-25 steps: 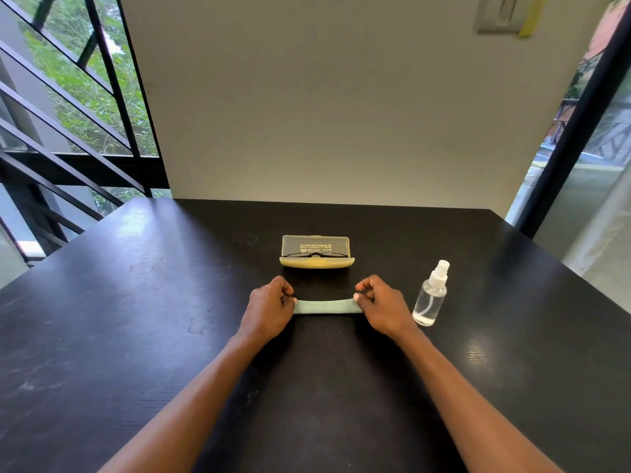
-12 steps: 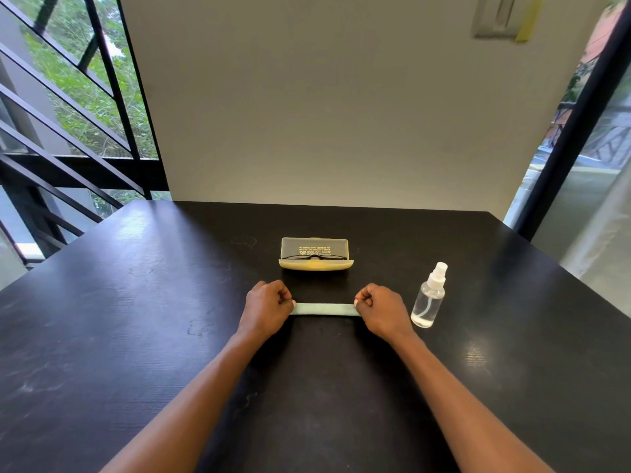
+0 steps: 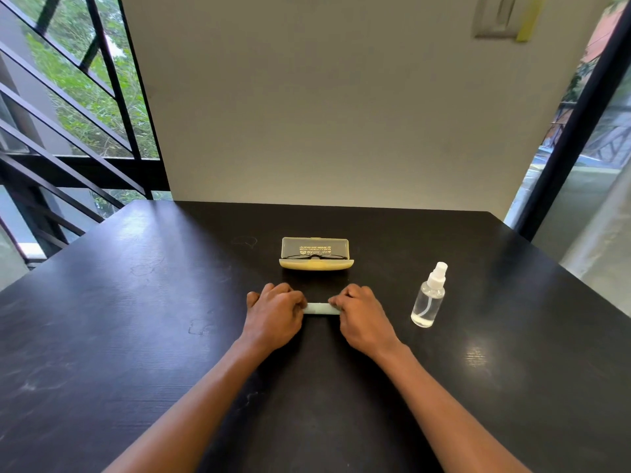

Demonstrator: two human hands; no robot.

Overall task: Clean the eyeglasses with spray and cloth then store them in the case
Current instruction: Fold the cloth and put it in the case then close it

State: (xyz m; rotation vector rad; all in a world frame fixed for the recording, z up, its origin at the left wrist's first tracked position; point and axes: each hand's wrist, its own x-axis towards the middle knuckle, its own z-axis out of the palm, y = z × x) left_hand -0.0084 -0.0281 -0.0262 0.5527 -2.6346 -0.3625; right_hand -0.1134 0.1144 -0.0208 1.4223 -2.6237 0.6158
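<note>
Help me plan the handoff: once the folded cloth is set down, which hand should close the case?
Either could, probably: the open case sits centred beyond left hand and right hand, both gripping the cloth; right also neighbours the spray bottle.

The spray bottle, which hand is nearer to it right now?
Right. The right hand sits just left of the spray bottle, gripping the cloth; the left hand holds the cloth's far end, farther away.

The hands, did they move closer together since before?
Yes. The left hand and right hand moved inward, covering more cloth.
</note>
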